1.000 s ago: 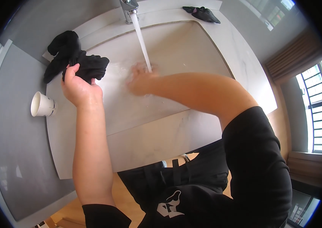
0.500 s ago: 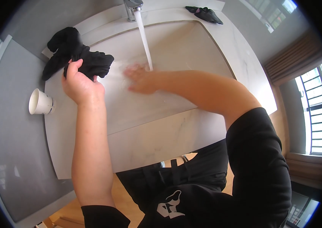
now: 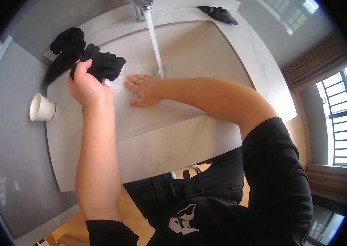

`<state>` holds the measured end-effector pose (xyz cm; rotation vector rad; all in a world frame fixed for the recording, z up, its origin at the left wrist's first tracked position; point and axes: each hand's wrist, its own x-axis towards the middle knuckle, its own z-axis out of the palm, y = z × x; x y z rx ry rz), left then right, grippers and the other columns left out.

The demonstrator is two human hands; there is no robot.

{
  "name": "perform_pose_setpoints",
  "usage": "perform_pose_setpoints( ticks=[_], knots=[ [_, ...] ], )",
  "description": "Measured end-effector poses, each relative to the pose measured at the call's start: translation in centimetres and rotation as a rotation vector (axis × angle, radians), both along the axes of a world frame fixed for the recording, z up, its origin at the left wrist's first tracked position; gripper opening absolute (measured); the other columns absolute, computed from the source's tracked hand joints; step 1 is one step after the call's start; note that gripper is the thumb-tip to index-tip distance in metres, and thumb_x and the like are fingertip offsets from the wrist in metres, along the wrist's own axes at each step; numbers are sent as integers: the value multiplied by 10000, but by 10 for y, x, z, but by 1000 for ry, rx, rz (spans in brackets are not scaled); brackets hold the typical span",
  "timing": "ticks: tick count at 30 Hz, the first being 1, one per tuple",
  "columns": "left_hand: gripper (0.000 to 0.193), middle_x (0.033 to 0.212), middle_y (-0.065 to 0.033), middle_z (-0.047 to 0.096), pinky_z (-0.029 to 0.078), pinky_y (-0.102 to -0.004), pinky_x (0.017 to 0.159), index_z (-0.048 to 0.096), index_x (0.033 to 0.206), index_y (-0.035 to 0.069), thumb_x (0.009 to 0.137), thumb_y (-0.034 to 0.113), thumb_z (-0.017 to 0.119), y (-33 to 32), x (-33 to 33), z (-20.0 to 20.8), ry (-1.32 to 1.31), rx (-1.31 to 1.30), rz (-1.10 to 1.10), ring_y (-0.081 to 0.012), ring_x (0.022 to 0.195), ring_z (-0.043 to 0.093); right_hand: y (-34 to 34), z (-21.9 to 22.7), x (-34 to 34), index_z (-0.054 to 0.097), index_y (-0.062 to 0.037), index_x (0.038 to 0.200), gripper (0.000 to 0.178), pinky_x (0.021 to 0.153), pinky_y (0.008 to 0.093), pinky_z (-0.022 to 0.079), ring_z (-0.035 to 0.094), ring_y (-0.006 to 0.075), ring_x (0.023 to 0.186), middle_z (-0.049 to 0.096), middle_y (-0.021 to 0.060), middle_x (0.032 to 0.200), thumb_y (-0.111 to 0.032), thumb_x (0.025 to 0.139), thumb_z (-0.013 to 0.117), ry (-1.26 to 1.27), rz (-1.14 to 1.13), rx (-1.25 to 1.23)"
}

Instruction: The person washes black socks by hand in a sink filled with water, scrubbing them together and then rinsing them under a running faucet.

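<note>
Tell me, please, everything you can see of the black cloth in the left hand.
The black cloth is soft-looking, plain fabric bunched into gathered folds. The left hand grips its near end, thumb against it, and the rest spreads rightward over the left side of the sink. More black fabric shows behind it to the left; whether they are joined cannot be told.

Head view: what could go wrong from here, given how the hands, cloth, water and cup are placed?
1. The black cloth bunched in the left hand might slip from its grip and drop into the sink basin.
2. The water stream falls close by the right hand, so moving that hand through it could splash the countertop.
3. The paper cup sits near the left hand's wrist; a sideways swing could knock it.
</note>
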<state>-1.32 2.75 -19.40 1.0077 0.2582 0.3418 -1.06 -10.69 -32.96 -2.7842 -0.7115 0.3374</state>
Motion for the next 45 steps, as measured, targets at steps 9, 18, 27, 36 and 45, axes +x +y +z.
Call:
perform_pose_setpoints(
  ticks=[9, 18, 27, 36, 45],
  knots=[
    [404, 1046, -47, 598, 345, -426, 827, 558, 1078, 60, 678, 75, 616, 7, 5, -6, -52, -24, -138, -212, 923, 573, -100, 33, 9, 157, -175, 1550, 857, 1156, 590, 71, 47, 268, 1493, 8, 73, 1625, -634, 889, 449, 209, -384, -411],
    [410, 1042, -38, 606, 377, -422, 823, 558, 1081, 67, 677, 54, 627, 6, 4, -6, -23, -13, -86, -214, 911, 599, -60, 33, 22, 408, -91, 1413, 712, 1072, 487, 349, 393, 363, 1347, 390, 212, 1469, -515, 869, 587, 330, -215, -339],
    [412, 1040, -33, 601, 377, -396, 806, 556, 1083, 66, 677, 56, 628, 8, 4, -7, -29, 5, -113, -199, 906, 598, -90, 33, 42, 539, -123, 1313, 517, 1000, 442, 412, 519, 343, 1212, 593, 163, 1262, -349, 854, 612, 432, 81, -249],
    [432, 1074, -23, 591, 354, -412, 834, 562, 1097, 72, 672, 75, 644, 1, 6, -8, -18, 20, -101, -192, 956, 577, -79, 0, 47, 663, -149, 1218, 428, 920, 449, 477, 584, 347, 1121, 622, 141, 1237, -282, 815, 604, 141, 41, -586],
    [445, 1070, -45, 590, 362, -413, 836, 561, 1100, 61, 662, 77, 642, 6, 10, -13, -52, 22, -110, -209, 954, 581, -79, 46, 37, 528, -284, 1370, 588, 986, 448, 442, 515, 373, 1223, 383, 157, 1474, -316, 795, 646, 390, -20, -515]
  ],
)
